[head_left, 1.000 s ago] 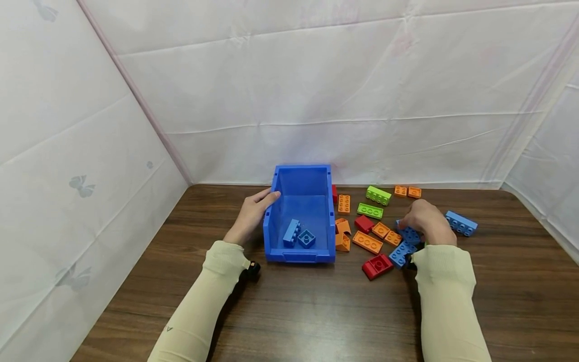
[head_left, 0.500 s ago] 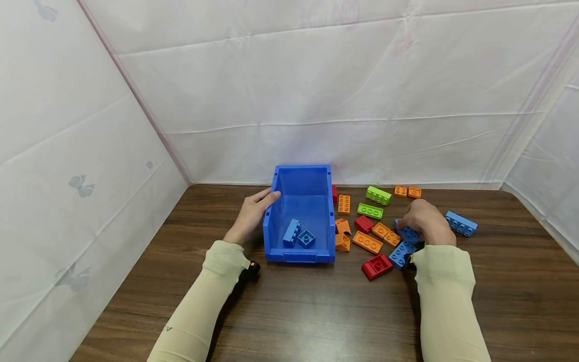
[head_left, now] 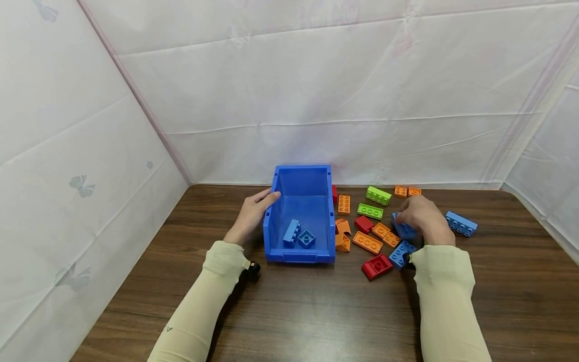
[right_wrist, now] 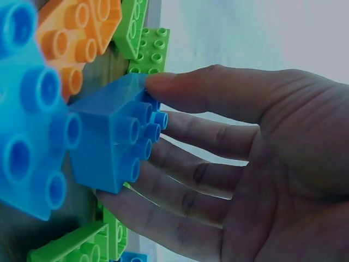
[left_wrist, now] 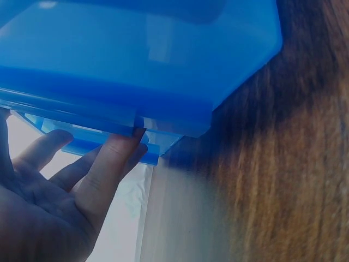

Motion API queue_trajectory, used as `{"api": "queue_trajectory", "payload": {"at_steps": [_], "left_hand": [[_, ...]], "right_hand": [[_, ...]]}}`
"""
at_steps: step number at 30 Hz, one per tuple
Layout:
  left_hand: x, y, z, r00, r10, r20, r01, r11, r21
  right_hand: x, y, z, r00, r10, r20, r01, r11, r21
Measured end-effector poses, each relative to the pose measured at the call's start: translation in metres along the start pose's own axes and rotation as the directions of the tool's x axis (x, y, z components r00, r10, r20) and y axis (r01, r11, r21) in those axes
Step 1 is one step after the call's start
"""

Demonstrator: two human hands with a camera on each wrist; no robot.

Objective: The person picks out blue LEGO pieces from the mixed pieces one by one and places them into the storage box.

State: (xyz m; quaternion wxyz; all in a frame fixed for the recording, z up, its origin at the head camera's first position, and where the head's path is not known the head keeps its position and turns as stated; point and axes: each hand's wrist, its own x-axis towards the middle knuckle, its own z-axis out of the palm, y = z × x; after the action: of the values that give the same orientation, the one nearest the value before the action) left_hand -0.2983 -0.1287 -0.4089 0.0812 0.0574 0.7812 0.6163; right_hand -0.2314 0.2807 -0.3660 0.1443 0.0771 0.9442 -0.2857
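Observation:
On the left side of a blue plastic bin (head_left: 300, 257), my left hand (head_left: 250, 213) holds the wall, thumb over the rim. In the left wrist view, the fingers of that hand (left_wrist: 82, 185) are at the bin's rim. Inside the bin lie a long blue brick (head_left: 291, 233) and a small square blue brick (head_left: 306, 239). To the right, my right hand (head_left: 424, 216) grips a blue toy brick (head_left: 404, 230) low over the table. The right wrist view shows that brick (right_wrist: 98, 123) between thumb and fingers, studs facing the palm. Another blue brick (head_left: 401, 254) lies close by.
Orange bricks (head_left: 367, 242), red bricks (head_left: 377, 266) and green bricks (head_left: 370, 210) lie scattered between bin and right hand. Farther right is a long blue brick (head_left: 461, 223). A white sheet (head_left: 289, 100) stands behind the wooden table (head_left: 316, 311).
The blue brick in my right hand has shifted slightly away and to the left, with the hand moving a little. The left hand and bin stay put.

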Motion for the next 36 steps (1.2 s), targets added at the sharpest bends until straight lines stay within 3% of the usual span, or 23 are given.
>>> {"api": "queue_trajectory", "payload": {"at_steps": [22, 36], "left_hand": [[-0.002, 0.002, 0.001, 1.000, -0.002, -0.007, 0.002, 1.000, 0.012], [-0.001, 0.001, 0.000, 1.000, 0.008, -0.003, -0.008, 1.000, 0.025]], "right_hand": [[-0.007, -0.026, -0.002, 0.992, -0.093, -0.080, 0.087, 0.993, -0.080], [-0.019, -0.051, 0.001, 0.982, -0.131, -0.133, 0.121, 0.990, -0.076]]}}
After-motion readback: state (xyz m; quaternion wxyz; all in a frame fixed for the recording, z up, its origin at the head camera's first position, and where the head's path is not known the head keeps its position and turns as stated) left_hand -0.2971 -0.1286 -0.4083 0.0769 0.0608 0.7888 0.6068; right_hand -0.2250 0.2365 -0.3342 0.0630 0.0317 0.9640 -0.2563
